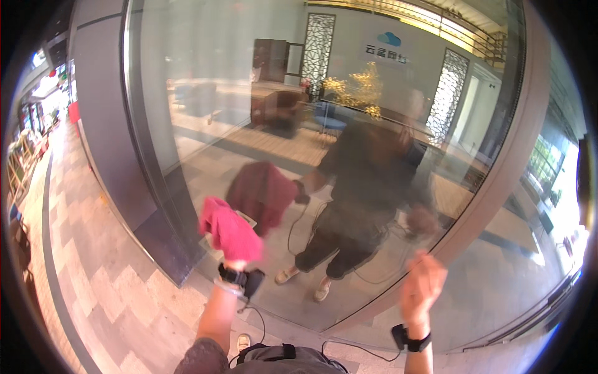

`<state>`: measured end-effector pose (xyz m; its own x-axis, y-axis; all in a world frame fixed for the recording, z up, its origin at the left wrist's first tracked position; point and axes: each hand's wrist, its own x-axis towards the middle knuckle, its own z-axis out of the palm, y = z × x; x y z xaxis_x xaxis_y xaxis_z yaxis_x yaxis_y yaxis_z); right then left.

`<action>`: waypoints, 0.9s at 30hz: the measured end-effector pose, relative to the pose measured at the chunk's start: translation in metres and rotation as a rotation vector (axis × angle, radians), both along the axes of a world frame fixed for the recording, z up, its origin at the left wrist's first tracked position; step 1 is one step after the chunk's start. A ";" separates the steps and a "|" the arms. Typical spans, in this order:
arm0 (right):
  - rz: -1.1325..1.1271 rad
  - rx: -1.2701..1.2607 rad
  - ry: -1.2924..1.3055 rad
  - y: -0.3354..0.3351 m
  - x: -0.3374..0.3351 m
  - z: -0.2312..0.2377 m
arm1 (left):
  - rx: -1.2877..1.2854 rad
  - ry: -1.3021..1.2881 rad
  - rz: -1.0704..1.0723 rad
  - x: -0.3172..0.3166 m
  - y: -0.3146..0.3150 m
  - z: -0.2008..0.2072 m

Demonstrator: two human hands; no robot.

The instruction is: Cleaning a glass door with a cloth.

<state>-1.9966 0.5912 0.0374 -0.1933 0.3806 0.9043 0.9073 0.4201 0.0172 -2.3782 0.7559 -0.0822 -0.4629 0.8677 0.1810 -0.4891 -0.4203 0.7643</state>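
A crumpled pink-red cloth [232, 230] covers most of my left hand [234, 264], whose fingers are hidden beneath it. The hand grips the cloth in front of a large glass pane [261, 299], close to its lower left part. A pale handle-like piece [246, 218] shows beside the cloth. To the right, my right hand [425, 283] is raised near the pane's slanting right frame [464, 230]. Its fingers look loosely curled and slightly blurred, with nothing visible in them. The glass mirrors the cloth and my dark-clothed body.
A dark metal post [115, 124] borders the glass on the left. Past it runs a tiled walkway [75, 206] with furniture along its far side. A thin black cable [367, 352] hangs between my arms. Behind the glass are chairs, yellow branches [358, 87] and lattice panels [317, 50].
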 end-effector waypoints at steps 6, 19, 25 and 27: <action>-0.587 0.243 -0.026 0.052 0.064 0.004 | -0.099 0.265 0.597 -0.083 0.060 0.023; -0.606 0.378 -0.033 0.074 0.053 -0.007 | 1.147 2.246 0.206 0.108 -0.009 0.117; -0.669 0.426 -0.066 0.072 0.067 -0.008 | 0.647 1.644 -0.368 0.066 0.008 0.186; -0.616 0.424 -0.032 0.074 0.061 -0.009 | 0.712 1.740 0.291 0.018 0.039 0.189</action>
